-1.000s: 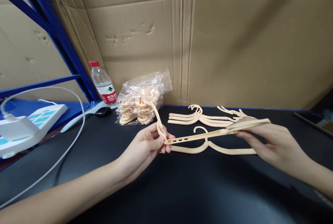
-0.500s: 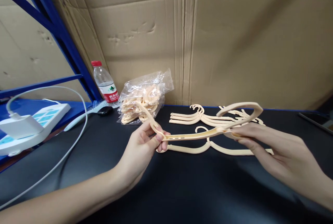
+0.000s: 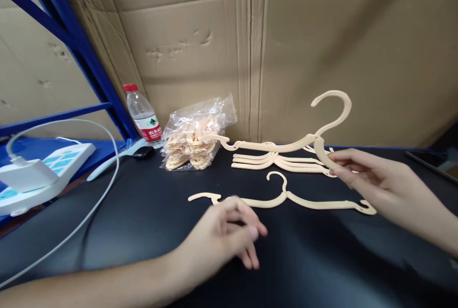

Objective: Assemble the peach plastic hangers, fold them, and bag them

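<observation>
A cream plastic clothes hanger is held up by my right hand, thumb and fingers pinched on its right arm. Its hook points up, and its left arm reaches out toward the bagged hangers. My left hand is over the black tabletop, loosely curled with fingers apart and nothing in it. Just behind that hand lies another hanger flat on the table, part of its left arm covered by the hand. Several more hangers lie stacked farther back, partly hidden behind the held one.
A clear plastic bag of cream hanger parts stands at the back, beside a water bottle with a red cap. To the left are a light-blue brush, a power strip and a white cable. Cardboard walls the back.
My left hand has let go of the hanger's left end and dropped toward me. My right hand has turned the hanger so the hook stands up and its arms are farther back.
</observation>
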Demonstrator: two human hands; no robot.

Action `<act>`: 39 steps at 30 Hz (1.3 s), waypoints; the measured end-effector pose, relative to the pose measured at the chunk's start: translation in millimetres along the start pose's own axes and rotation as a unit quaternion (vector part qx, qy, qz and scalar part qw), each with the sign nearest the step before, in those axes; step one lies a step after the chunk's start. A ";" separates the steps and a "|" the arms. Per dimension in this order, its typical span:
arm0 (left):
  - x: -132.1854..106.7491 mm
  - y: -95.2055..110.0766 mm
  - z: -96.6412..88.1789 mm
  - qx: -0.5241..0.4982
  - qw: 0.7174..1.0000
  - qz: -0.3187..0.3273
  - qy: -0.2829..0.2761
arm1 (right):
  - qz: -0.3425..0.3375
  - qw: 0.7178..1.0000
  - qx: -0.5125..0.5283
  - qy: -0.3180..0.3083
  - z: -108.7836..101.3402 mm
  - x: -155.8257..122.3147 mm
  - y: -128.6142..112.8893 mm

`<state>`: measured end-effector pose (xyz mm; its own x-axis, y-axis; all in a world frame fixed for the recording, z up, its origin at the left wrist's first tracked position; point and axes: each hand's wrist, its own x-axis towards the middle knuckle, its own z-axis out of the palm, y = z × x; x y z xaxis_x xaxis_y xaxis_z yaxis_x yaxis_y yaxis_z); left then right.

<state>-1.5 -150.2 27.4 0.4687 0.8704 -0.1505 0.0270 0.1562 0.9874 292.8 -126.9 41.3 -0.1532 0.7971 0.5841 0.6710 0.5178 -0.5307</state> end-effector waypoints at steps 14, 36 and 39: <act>-14.5 -0.2 3.9 0.481 0.833 0.230 -0.149 | 0.043 0.945 -0.048 -0.321 11.5 -20.4 2.1; 1.7 -10.8 -13.7 0.611 0.756 0.177 -0.152 | 0.051 0.925 -0.240 -0.291 6.4 -13.8 9.9; 8.7 -8.7 -17.9 0.637 0.733 0.176 -0.158 | 0.065 0.916 -0.232 -0.320 6.2 -8.8 12.6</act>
<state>-13.5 -135.6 16.6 0.8209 0.5683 -0.0551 0.5637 -0.7913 0.2370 298.1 -125.5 25.7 -0.3442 0.9386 -0.0247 0.9274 0.3358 -0.1648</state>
